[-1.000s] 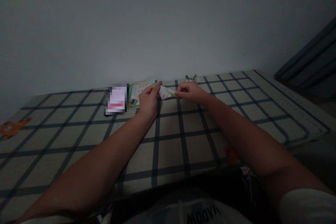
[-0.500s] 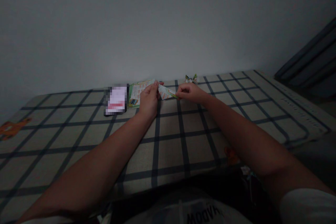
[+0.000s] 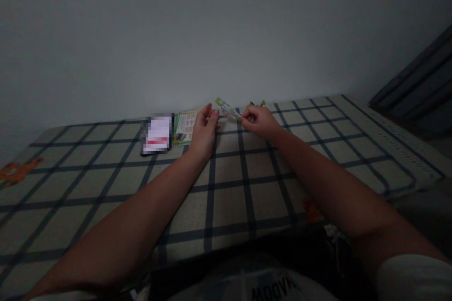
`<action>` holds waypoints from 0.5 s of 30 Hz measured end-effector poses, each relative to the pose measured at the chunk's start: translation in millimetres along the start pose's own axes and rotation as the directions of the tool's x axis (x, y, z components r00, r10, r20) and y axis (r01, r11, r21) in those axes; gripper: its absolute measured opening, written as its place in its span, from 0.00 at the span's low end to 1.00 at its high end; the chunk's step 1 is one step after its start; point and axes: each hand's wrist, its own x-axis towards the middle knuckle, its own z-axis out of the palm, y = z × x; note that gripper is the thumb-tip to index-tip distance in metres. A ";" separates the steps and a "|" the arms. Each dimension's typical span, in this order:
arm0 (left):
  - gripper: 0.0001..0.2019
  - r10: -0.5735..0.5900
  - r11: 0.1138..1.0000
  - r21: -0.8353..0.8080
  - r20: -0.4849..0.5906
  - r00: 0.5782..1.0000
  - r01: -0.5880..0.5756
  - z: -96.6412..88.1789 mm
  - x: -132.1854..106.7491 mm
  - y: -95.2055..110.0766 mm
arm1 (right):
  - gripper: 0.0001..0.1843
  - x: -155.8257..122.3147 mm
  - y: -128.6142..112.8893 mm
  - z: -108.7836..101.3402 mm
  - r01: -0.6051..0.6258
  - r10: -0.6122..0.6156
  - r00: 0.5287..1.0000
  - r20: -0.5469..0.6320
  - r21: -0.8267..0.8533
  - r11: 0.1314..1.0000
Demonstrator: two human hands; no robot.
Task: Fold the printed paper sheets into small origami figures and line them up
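My right hand (image 3: 259, 120) pinches the lower right end of a narrow strip of printed green-and-white paper (image 3: 229, 109), which slants up to the left. Just left of the strip is my left hand (image 3: 205, 127), its thumb and fingers apart and nothing seen between them. Behind and left of that hand lies a green-bordered printed sheet (image 3: 185, 127), partly covered by it. Past my right hand, a small green-and-white paper piece (image 3: 261, 103) shows only its top.
A phone (image 3: 157, 134) with a blurred screen lies left of the printed sheet. The checked cloth (image 3: 229, 188) covers the surface up to the grey wall (image 3: 226, 33). Dark folded fabric (image 3: 420, 80) hangs at the far right.
My left hand has let go of the printed paper and its fingers have parted. The paper in my right hand now shows as a narrow strip, tilted upward.
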 end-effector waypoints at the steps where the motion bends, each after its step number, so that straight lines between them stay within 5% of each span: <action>1: 0.27 -0.043 0.999 -0.028 0.029 0.999 0.044 1.6 -1.7 1.1 | 0.07 -0.3 -0.2 -0.8 0.007 -0.008 1.000 -0.012 -0.029 1.000; 3: 0.24 -0.101 0.994 -0.040 0.099 0.990 0.106 4.8 -5.9 4.1 | 0.06 -1.0 -1.3 -1.6 0.034 -0.037 0.999 -0.024 -0.110 0.993; 8: 0.18 -0.141 0.984 -0.100 0.039 0.989 0.145 7.9 -12.0 11.1 | 0.05 -2.4 -3.0 -0.9 0.094 -0.103 0.995 -0.018 -0.274 0.957; 15: 0.18 -0.189 0.975 -0.110 0.046 0.981 0.193 5.4 -7.6 8.2 | 0.06 -1.4 2.6 3.5 0.267 -0.246 0.959 0.144 -0.152 0.952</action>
